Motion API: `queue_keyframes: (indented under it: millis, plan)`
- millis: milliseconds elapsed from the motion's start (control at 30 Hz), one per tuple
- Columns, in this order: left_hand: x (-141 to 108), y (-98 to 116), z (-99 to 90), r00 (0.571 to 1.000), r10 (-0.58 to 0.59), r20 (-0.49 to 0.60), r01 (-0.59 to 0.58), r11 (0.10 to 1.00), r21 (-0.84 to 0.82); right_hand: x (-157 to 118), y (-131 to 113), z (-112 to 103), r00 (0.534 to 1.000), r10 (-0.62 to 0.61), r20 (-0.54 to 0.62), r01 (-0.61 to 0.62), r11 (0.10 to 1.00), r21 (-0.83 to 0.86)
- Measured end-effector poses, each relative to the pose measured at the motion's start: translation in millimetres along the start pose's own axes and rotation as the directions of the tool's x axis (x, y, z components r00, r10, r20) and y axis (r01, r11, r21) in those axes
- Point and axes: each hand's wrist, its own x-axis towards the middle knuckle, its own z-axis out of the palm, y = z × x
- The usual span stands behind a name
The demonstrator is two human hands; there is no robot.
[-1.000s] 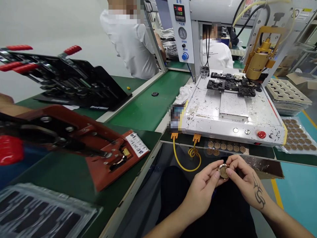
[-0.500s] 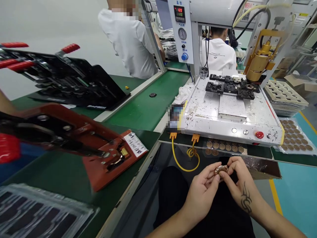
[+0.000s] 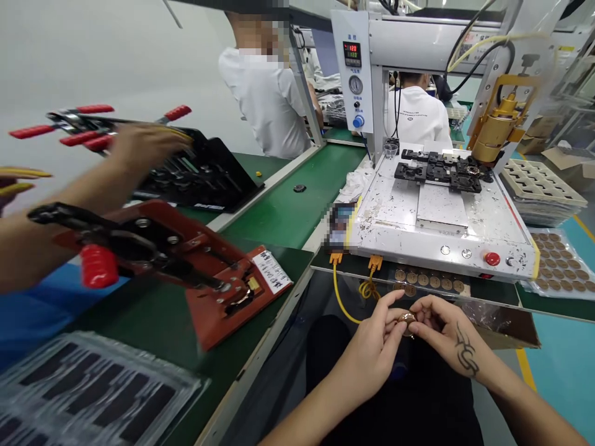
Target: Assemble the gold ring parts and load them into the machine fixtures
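Note:
Over my lap, a small round rose-gold part that looks like a watch case [image 3: 408, 318] sits between the fingertips of both hands. My left hand [image 3: 374, 353] pinches it from the left, thumb and fingers closed on its edge. From the other side, my right hand [image 3: 444, 331] grips it with thumb and bent fingers. Fingers cover much of its rim. Above the hands stands a white bench machine [image 3: 395, 238] with black fixtures [image 3: 439, 170] on its bed and a gold-coloured cylinder head [image 3: 495, 133].
Round brown discs in plastic [image 3: 430, 282] lie under the machine's front edge. To the left are a red-brown toggle-clamp fixture [image 3: 209, 322] and a bag of dark strips [image 3: 93, 390]. A co-worker's hand [image 3: 144, 145] reaches over black clamps. Cream trays [image 3: 542, 186] are stacked at right.
The view has shifted, so the benches sit further right and lower. A co-worker's arm now reaches in from the left. The watch case has been turned slightly between my fingers.

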Motion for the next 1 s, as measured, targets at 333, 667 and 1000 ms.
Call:
queue_keyframes:
  millis: [333, 667, 1000]
  plan:
    - [-3, -11, 5.0, 0.969, -0.210, -0.133, 0.123, 0.870, -0.478, 7, 8, 12, 0.988, 0.153, 0.014, -0.149, 0.933, 0.329]
    - [-12, 7, -0.5, 0.972, -0.127, -0.198, 0.052, 0.937, -0.344, 4, 0, 25, 0.998, 0.071, -0.004, -0.064, 0.919, 0.390]
    - [-15, 9, -11.4, 0.965, -0.145, -0.219, 0.074, 0.950, -0.303, 11, -7, 10, 0.956, -0.255, 0.144, 0.268, 0.960, -0.079]
